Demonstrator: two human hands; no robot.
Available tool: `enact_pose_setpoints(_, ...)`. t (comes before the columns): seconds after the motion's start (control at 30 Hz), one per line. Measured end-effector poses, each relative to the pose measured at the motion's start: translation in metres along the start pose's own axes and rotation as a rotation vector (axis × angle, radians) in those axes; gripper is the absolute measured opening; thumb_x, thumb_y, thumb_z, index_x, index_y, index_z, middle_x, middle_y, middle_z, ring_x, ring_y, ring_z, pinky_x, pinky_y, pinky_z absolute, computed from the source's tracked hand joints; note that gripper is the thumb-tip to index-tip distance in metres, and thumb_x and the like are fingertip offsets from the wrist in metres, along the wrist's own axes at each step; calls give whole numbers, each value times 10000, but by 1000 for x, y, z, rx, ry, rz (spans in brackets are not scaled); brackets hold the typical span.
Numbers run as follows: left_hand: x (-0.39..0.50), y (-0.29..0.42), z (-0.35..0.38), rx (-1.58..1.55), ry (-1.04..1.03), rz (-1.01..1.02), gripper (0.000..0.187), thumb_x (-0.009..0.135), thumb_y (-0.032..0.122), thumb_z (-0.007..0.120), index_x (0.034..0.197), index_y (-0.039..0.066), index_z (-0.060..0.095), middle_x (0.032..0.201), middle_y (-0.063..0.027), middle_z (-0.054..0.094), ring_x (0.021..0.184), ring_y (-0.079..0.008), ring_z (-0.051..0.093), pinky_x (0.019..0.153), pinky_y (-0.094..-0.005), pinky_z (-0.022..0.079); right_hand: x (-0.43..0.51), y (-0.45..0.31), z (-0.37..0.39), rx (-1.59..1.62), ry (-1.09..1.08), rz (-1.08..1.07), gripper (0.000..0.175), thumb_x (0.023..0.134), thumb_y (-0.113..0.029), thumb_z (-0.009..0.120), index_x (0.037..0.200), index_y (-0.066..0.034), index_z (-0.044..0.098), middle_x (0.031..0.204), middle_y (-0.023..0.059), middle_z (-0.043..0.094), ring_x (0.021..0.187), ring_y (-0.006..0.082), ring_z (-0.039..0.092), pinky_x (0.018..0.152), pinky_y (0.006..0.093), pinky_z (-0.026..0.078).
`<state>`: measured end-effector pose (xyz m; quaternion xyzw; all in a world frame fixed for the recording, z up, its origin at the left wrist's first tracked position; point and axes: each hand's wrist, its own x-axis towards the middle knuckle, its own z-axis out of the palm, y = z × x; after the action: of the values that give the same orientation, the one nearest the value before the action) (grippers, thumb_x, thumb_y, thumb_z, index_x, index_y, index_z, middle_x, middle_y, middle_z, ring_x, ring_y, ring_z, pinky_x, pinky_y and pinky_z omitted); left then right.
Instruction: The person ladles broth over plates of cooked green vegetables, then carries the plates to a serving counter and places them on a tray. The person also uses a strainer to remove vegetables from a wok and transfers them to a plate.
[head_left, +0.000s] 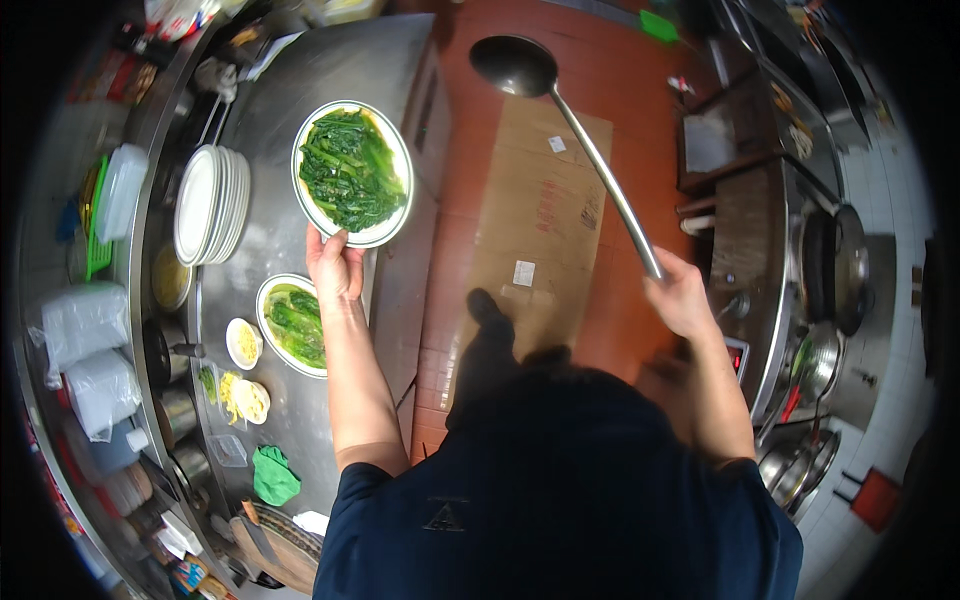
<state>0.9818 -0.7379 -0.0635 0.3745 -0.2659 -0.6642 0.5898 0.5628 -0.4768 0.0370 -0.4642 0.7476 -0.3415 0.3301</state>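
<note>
My left hand (337, 266) grips the near rim of a white oval plate (300, 199) with green rim lines, thumb on top. Cooked leafy greens (352, 169) cover most of that plate, which is over the steel counter (259, 97). In my right hand (679, 289) is the handle end of a long-handled metal wok ladle (517, 66). Its dark bowl points away from me, above the floor. A second oval plate of greens (292, 322) rests on the counter, partly hidden by my left forearm.
A stack of white oval plates (214, 206) stands on the counter, with small bowls of chopped ingredients (244, 343) nearer. Closer still lie a green cloth (275, 475) and a cleaver on a round chopping board (281, 555). Flattened cardboard (536, 202) covers the floor. Woks (817, 364) line the stove side at right.
</note>
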Motion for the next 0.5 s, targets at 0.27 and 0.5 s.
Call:
enact_pose_setpoints(0.27,-84,-43,122,11,-340,-218,625,861,-117,498,1471,19,461,1360,-165,598,1215,-312,621,1018,-474,568,-135,56,-78,172,171,130,380,879,38,614,1257,12,641,759,-36,404,676,54,396,599,230,360)
enact_pose_setpoints(0.5,-157,-128,240,-2,-624,-425,592,866,-78,556,1449,-4,481,1385,-151,593,1263,-297,594,1073,-463,518,-257,101,-126,338,347,315,337,884,54,614,1219,24,637,808,-48,412,699,50,384,617,222,351)
